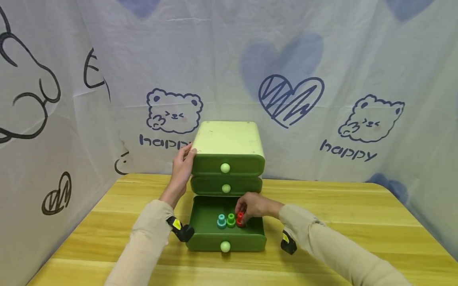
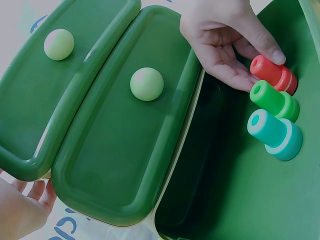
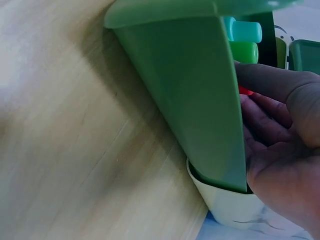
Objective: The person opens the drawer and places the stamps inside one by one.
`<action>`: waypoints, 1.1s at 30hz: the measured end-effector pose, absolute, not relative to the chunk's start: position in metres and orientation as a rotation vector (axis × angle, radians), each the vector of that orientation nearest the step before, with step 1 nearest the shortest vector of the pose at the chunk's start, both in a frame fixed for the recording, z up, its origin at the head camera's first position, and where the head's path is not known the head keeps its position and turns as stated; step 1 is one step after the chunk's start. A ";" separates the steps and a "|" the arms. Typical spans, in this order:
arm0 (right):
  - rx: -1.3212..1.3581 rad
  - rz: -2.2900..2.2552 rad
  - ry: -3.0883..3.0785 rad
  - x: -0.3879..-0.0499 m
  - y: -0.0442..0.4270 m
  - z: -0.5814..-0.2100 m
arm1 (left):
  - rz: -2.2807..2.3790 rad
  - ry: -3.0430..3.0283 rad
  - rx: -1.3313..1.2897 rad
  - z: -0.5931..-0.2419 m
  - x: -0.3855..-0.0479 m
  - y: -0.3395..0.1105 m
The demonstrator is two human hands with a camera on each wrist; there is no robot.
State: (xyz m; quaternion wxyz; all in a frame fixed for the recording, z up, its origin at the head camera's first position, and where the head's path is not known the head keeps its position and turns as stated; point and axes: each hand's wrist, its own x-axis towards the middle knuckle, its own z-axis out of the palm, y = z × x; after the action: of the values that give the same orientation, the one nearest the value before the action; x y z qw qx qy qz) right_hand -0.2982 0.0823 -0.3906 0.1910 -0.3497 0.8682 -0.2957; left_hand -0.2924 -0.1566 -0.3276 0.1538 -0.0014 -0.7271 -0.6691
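Note:
A green drawer cabinet (image 1: pixel 229 139) with a pale top has its bottom drawer (image 1: pixel 204 214) pulled out. Standing in that drawer, side by side, are a blue stepped peg (image 2: pixel 275 134), a green stepped peg (image 2: pixel 276 101) and a red stepped peg (image 2: pixel 274 73), each hollow at its narrow end. My right hand (image 1: pixel 252 205) reaches in over the drawer's right side and pinches the red peg between thumb and fingers. My left hand (image 1: pixel 181 167) rests against the upper left side of the cabinet, thumb near the front edge.
The two upper drawers, the top one (image 1: pixel 207 165) and the middle one (image 1: pixel 207 185), are closed and carry round pale knobs. The cabinet stands on a wooden table (image 1: pixel 322 222), before a printed cloth (image 1: pixel 229 59) with hearts and bears.

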 end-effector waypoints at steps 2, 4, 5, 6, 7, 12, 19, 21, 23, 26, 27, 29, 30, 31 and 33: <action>-0.965 -0.836 2.430 -0.297 0.082 -0.390 | -1.919 -2.083 -0.005 -0.328 -0.292 -0.157; -0.968 -0.825 2.432 -0.294 0.083 -0.388 | -1.918 -2.081 -0.011 -0.329 -0.292 -0.157; -0.975 -0.819 2.442 -0.292 0.084 -0.386 | -1.919 -2.081 -0.012 -0.329 -0.292 -0.157; -0.991 -0.803 2.459 -0.290 0.085 -0.385 | -1.921 -2.079 -0.014 -0.329 -0.292 -0.156; -1.024 -0.779 2.479 -0.287 0.086 -0.382 | -1.921 -2.078 -0.016 -0.329 -0.292 -0.156; -1.142 -0.809 2.591 -0.264 0.088 -0.369 | -1.925 -2.069 -0.018 -0.328 -0.293 -0.155; -0.990 -1.313 2.398 -0.222 0.085 -0.359 | -1.918 -2.075 -0.010 -0.329 -0.293 -0.156; -0.950 -1.403 2.313 -0.211 0.084 -0.360 | -1.911 -2.080 -0.008 -0.329 -0.293 -0.157; -0.910 -1.437 2.272 -0.200 0.083 -0.362 | -1.907 -2.080 -0.005 -0.329 -0.293 -0.156; -0.901 -1.430 2.296 -0.186 0.082 -0.367 | -1.906 -2.082 0.002 -0.329 -0.292 -0.156; -0.910 -1.414 2.325 -0.182 0.082 -0.369 | -1.909 -2.081 0.001 -0.329 -0.292 -0.156; -0.934 -1.380 2.390 -0.175 0.080 -0.374 | -1.915 -2.081 0.001 -0.328 -0.291 -0.155; -0.945 -1.368 2.411 -0.172 0.080 -0.378 | -1.918 -2.080 0.001 -0.328 -0.291 -0.155; -0.956 -1.356 2.429 -0.169 0.079 -0.381 | -1.920 -2.082 -0.003 -0.327 -0.290 -0.154; -0.950 -1.333 2.454 -0.164 0.076 -0.388 | -1.922 -2.085 -0.009 -0.327 -0.290 -0.154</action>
State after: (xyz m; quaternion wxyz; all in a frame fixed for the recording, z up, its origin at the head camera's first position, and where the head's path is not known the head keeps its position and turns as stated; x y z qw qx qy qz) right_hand -0.1641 0.0765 -0.3880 0.0958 -0.3204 0.8281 -0.4498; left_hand -0.2898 -0.1539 -0.3274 0.1523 -0.0030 -0.7267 -0.6699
